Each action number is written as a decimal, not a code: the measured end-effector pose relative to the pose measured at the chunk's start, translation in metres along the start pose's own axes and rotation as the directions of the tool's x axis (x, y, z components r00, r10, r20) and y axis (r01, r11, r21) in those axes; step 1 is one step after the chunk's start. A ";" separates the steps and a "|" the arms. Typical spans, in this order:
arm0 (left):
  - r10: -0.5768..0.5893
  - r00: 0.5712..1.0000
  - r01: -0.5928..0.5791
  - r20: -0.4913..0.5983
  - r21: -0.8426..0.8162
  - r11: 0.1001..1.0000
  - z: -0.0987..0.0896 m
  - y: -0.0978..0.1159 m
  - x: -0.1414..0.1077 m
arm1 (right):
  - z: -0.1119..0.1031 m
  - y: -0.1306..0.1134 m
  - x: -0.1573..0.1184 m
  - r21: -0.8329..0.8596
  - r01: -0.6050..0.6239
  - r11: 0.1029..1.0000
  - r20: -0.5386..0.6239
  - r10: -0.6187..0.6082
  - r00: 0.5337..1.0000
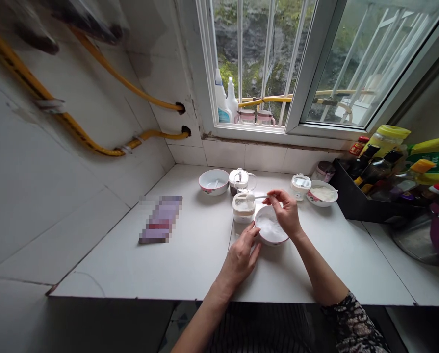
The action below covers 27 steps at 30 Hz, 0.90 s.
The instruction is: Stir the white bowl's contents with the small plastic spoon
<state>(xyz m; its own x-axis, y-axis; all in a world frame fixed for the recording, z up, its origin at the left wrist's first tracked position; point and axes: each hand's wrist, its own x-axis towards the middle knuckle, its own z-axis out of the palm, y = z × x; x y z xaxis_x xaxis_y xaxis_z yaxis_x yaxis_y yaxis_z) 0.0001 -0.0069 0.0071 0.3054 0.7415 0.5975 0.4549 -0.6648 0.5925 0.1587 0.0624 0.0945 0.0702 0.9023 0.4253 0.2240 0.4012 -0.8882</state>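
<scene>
My right hand (284, 211) pinches the handle of a small spoon (258, 197), whose bowl end is over the open top of a clear seasoning jar (243, 211) holding something white. Just below that hand is a white bowl (271, 228) with white contents. My left hand (243, 255) rests against the bowl's left rim, its fingers bent around the edge. Behind the jar is a second jar (238, 180) with dark contents and a white lid. An open white bowl (214, 182) with a red rim stands to its left.
A lidded jar (300, 187) and a bowl of white powder (322, 194) stand at the right. Beyond them is a black box (362, 203) of bottles, with a pot (418, 240) nearby. A blurred purple packet (162, 219) lies left on the white counter (193, 264).
</scene>
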 end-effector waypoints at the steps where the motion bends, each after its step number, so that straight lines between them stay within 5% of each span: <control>1: -0.002 1.000 0.002 0.000 0.001 1.000 0.000 0.000 0.000 | 0.001 -0.001 -0.002 -0.084 0.067 0.994 0.028 -0.065 0.997; 6: 0.006 1.000 -0.006 -0.003 -0.006 1.000 0.000 0.000 0.000 | -0.001 -0.001 -0.006 -0.265 0.259 0.929 0.090 -0.243 0.966; 13: -0.003 1.000 0.003 -0.005 -0.004 1.000 -0.001 0.001 0.000 | -0.023 0.003 0.001 0.090 -0.077 0.993 -0.056 0.082 0.995; 19: -0.012 1.000 0.012 0.000 -0.018 1.000 -0.003 0.002 0.000 | -0.043 0.012 0.002 -0.033 -0.168 0.985 0.002 0.169 0.986; 23: -0.019 1.000 0.019 0.008 -0.035 0.999 -0.002 0.001 0.000 | -0.036 0.012 -0.004 -0.187 -0.146 0.972 0.093 0.165 0.982; 27: -0.043 0.999 0.045 0.023 -0.052 0.998 -0.003 0.002 0.000 | -0.028 0.011 -0.007 -0.115 -0.204 0.972 0.161 0.221 0.962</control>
<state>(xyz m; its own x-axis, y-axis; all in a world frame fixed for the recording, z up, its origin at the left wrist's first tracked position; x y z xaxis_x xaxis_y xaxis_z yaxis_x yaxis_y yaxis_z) -0.0011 -0.0083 0.0099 0.3047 0.7716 0.5584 0.4239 -0.6349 0.6460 0.1879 0.0557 0.0869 -0.0394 0.9820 0.1846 0.3154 0.1875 -0.9303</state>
